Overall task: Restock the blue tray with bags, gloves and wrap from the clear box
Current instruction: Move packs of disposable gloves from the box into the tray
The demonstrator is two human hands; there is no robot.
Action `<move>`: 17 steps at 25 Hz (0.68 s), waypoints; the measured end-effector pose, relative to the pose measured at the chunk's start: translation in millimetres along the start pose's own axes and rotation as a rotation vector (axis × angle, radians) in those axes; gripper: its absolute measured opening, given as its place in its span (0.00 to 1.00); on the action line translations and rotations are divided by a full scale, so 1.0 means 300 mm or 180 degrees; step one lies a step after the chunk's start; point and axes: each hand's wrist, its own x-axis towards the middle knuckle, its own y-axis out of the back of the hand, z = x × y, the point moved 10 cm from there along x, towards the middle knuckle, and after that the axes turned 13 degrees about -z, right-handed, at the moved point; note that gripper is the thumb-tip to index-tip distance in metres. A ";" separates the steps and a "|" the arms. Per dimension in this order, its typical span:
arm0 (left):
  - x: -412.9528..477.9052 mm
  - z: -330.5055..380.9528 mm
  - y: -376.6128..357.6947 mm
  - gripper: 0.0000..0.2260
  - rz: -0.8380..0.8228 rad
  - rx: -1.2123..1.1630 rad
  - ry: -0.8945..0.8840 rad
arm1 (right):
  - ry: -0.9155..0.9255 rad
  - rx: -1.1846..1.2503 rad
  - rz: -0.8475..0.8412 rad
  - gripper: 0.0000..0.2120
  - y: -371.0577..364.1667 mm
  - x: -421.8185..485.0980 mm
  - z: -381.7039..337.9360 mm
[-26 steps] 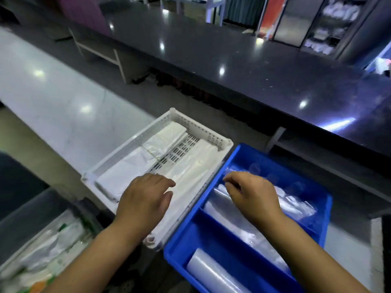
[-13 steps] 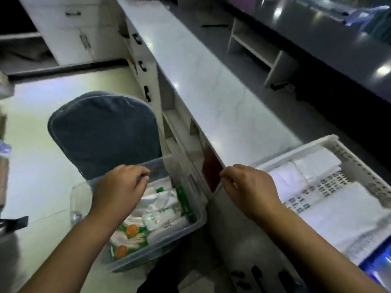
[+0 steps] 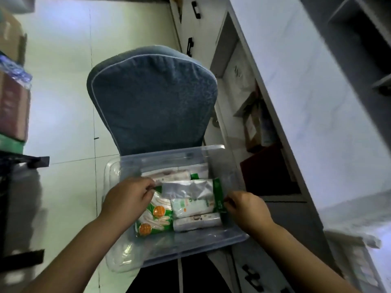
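Note:
The clear box rests on a blue chair below me. Inside lie a green-and-white pack with orange circles, a silvery bag pack with a green strip along its right side, a white-green pack and a pale roll-shaped pack. My left hand reaches into the box and pinches the silvery pack's left edge. My right hand has its fingertips closed on the green strip. The blue tray is out of view.
The blue padded chair back rises just behind the box. A white counter runs along the right, with open shelves and black-handled drawers under it. Stacked boxes stand at the left on the pale floor.
My view swung left and down from the trays on the counter to the clear box. Both hands moved from the trays into the box and closed on a pack.

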 end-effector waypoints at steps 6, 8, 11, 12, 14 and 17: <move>0.095 -0.185 -0.274 0.09 -0.0549 0.0160 0.0456 | 0.0122 0.0078 -0.0693 0.14 -0.274 0.417 0.000; 0.140 -0.232 -0.370 0.11 -0.0753 0.0253 0.0578 | 0.0152 0.0067 -0.0830 0.18 -0.344 0.562 0.008; 0.208 -0.275 -0.466 0.12 -0.0843 0.0300 0.0671 | 0.0189 -0.0100 -0.0879 0.19 -0.439 0.729 0.017; 0.223 -0.277 -0.484 0.12 -0.0827 0.0295 0.0692 | 0.0205 -0.0170 -0.0872 0.19 -0.468 0.762 0.017; 0.252 -0.269 -0.529 0.12 -0.0796 0.0267 0.0720 | 0.0284 -0.0375 -0.0735 0.18 -0.519 0.800 0.017; 0.274 -0.236 -0.581 0.12 -0.0775 0.0250 0.0719 | 0.0408 -0.0312 -0.0300 0.13 -0.545 0.775 0.020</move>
